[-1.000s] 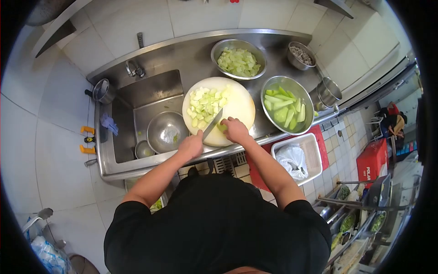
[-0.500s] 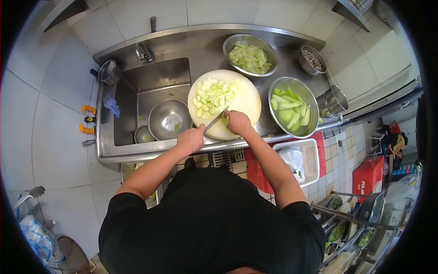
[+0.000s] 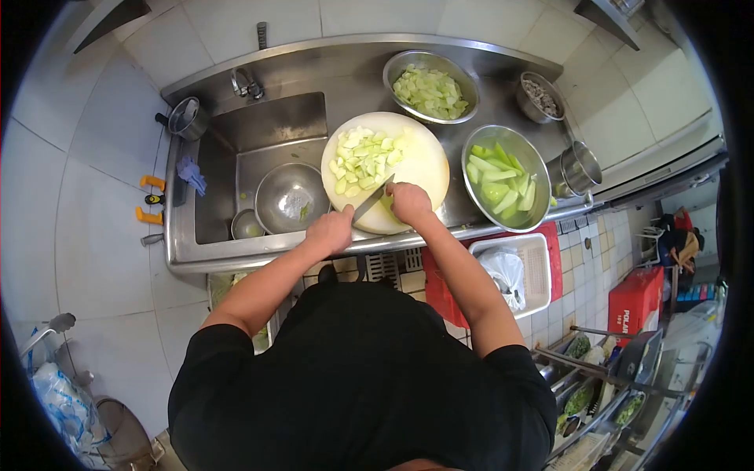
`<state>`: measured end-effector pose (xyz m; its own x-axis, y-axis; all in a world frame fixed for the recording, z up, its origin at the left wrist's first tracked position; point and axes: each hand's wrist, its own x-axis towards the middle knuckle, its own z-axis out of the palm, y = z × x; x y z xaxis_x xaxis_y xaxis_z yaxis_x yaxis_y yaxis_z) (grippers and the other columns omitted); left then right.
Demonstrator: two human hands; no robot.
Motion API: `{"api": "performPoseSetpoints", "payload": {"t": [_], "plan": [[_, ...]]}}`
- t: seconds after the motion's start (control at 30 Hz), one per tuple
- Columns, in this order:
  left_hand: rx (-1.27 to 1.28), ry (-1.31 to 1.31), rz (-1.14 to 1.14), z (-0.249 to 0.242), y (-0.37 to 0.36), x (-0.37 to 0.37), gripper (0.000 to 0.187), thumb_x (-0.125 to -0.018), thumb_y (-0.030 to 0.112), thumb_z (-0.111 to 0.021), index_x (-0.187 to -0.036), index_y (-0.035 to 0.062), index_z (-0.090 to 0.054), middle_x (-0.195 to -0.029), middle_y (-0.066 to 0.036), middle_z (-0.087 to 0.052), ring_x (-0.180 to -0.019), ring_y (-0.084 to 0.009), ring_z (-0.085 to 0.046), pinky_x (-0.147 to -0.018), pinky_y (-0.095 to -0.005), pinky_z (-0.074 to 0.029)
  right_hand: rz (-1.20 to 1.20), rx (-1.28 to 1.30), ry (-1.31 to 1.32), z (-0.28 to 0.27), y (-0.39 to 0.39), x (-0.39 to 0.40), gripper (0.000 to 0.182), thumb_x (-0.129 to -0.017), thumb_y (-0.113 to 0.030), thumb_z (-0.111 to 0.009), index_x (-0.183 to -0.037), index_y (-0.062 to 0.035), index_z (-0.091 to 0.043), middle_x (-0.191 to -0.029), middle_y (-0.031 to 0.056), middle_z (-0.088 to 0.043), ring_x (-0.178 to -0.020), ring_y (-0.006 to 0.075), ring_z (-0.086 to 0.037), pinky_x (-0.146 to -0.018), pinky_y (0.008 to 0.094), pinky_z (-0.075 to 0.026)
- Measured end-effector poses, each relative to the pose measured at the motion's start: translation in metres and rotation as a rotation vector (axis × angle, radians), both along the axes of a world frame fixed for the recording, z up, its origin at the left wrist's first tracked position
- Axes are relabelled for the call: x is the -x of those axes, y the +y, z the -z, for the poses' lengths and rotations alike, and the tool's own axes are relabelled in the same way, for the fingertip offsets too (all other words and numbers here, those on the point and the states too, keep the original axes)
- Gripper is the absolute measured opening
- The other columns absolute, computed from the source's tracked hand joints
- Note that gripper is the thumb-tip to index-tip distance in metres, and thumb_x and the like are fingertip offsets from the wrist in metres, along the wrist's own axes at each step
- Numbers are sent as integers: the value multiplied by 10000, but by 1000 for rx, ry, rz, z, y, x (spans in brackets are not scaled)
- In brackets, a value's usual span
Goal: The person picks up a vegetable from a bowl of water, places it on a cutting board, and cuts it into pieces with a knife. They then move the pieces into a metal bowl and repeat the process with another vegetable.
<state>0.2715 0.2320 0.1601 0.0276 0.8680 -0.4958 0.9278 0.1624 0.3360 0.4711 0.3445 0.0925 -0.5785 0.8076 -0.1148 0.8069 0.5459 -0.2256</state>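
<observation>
My left hand (image 3: 330,230) is closed round the handle of a knife (image 3: 373,199), whose blade slants up and right over the round white cutting board (image 3: 428,161). Beside the blade, my right hand (image 3: 411,204) is closed on a pale green vegetable piece (image 3: 387,204), mostly hidden under the fingers. Farther up the board lies a heap of sliced pale green vegetable (image 3: 365,157). To the right, a steel bowl (image 3: 473,135) holds long peeled wedges (image 3: 503,180). Behind the board, another steel bowl (image 3: 393,72) holds many thin slices (image 3: 430,93).
Left of the board is a steel sink (image 3: 216,212) with a metal basin (image 3: 275,192) and a small bowl (image 3: 247,226) in it. A faucet (image 3: 247,84) rises behind. At the right stand a small bowl of greyish bits (image 3: 540,97) and metal pots (image 3: 580,169). Below is a white basket (image 3: 538,275).
The view has shifted slightly. Both hands stay at nearly the same place on the board, with the knife still beside the vegetable piece.
</observation>
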Motion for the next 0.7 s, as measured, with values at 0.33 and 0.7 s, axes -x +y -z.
{"api": "performPoseSetpoints", "payload": {"t": [0.33,0.7], "plan": [[-6,11,33,-12,-1,-6,358,-870,63,-559,-1225,28,-526,-1051,-249,-715,-1022,-438,-700,-852,-545,-555,40,31,37,2,-1,-8,244,-853,-126,-670,-1089,-118,-728,-1005,138,-754,-931,321,-736,-826,438,-586],[-5,-10,44,6,3,-2,337,-889,67,-538,-1223,22,-532,-1076,-257,-712,-1043,-426,-700,-875,-533,-553,81,95,45,1,-3,-6,269,-815,-190,-789,-1051,-90,-708,-1017,138,-743,-970,326,-715,-857,443,-556]]}}
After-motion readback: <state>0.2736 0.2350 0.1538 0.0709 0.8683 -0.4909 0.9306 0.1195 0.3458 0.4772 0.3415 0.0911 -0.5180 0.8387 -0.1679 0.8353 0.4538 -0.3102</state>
